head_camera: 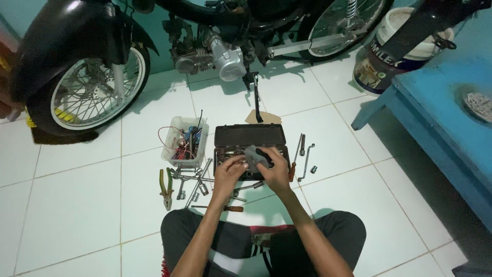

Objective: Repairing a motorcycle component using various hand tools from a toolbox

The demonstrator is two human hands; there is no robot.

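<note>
Seated cross-legged on glossy white floor tiles, dark trousers, bare forearms reaching forward. Both hands meet over the open socket set case, a dark moulded plastic box with its lid standing back and rows of small bright metal pieces in the tray. Left hand curled, fingers bent down at the tray's front edge; what it pinches is too small to tell. Right hand closed around a grey cloth, soft and crumpled, with a dark tool handle poking out of the folds. The cloth lies over the middle of the tray and hides part of it. Just left of the case: a clear plastic tub crammed with screwdrivers and red wire. In front of the tub, green-handled pliers flat on the tile, beside a loose scatter of chrome sockets and extension bars. A wood-handled screwdriver lies close to the knees. Right of the case, thin bent steel wrenches and one stray socket. Behind it all, a motorcycle on its side stand: spoked front wheel, cast silver engine, rear wheel partly in frame. Far right, a white paint bucket and a blue painted wooden bench.
</note>
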